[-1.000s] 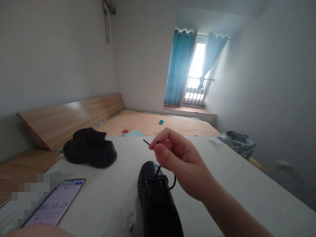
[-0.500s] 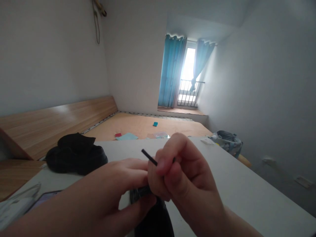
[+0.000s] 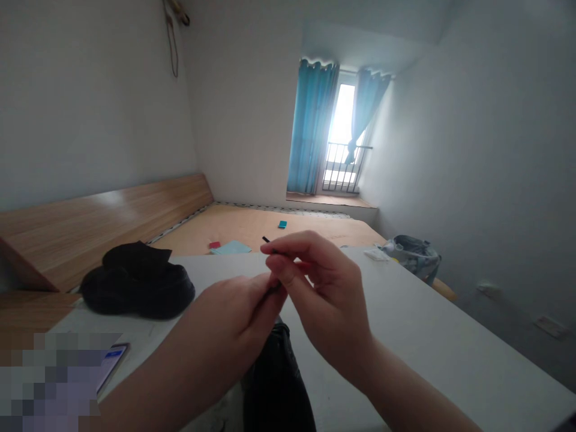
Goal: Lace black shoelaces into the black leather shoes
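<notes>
Bringing the left hand [image 3: 225, 306] up off the shoe is the big change here, since half a second ago it was spread over the upper and now it's tucked right against the right hand [image 3: 328, 288]. Right thumb and forefinger are pinching the black shoelace [image 3: 266, 239] near its end, with just a short stub poking out past the fingertips, less than before. Left thumb and fingers look pressed together too, and there's a dark sliver between them that's probably more lace, though the right hand blocks part of it. So both hands look to be working the lace now, held above the black leather shoe [image 3: 279, 390], which sits under them on the white table [image 3: 405, 336]. The other black shoe [image 3: 135, 291] is off to the left, with the phone [image 3: 112, 363] nearer the camera.
</notes>
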Demonstrator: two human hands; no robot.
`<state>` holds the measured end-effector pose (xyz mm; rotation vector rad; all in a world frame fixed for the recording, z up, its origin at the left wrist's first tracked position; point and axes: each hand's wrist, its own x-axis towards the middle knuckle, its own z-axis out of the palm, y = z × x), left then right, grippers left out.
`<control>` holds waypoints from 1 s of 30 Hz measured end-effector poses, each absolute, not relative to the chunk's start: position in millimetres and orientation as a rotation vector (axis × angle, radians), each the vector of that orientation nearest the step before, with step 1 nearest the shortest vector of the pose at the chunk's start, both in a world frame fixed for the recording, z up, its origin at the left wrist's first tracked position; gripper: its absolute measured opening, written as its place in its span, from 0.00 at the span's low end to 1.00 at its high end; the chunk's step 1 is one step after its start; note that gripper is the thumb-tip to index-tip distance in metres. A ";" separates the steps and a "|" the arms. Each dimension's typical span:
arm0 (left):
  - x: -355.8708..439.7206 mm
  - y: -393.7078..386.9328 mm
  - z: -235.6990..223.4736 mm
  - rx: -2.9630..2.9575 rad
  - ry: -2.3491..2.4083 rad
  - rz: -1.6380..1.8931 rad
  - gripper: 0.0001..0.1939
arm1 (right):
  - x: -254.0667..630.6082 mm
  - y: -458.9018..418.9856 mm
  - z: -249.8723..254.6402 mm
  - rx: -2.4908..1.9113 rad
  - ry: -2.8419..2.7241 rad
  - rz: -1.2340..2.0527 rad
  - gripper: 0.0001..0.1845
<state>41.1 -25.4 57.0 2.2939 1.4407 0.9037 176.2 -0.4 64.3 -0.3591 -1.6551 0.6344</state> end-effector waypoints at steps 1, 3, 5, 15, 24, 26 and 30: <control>39.6 -23.7 56.6 2.287 1.458 0.891 0.21 | 177.0 4.4 63.6 -0.375 -1.676 0.582 0.05; 33.3 -21.4 56.5 2.234 1.449 0.898 0.23 | 179.8 14.5 62.9 -0.405 -1.717 0.499 0.05; 23.3 -19.3 57.5 2.128 1.401 0.975 0.22 | 184.1 24.4 63.4 -0.437 -1.756 0.445 0.06; -6.2 -4.7 61.9 1.468 0.945 0.935 0.26 | 234.2 33.4 75.2 -0.980 -2.131 0.230 0.11; -37.0 -13.4 0.8 1.542 1.479 0.941 0.27 | 301.3 52.9 28.6 -1.413 -2.377 0.276 0.14; -43.5 -13.9 -14.1 1.556 1.556 0.986 0.28 | 301.4 62.5 15.2 -1.432 -2.312 0.248 0.12; -44.3 -17.6 -32.6 1.599 1.605 1.007 0.25 | 285.9 70.1 -5.5 -1.343 -2.264 0.384 0.10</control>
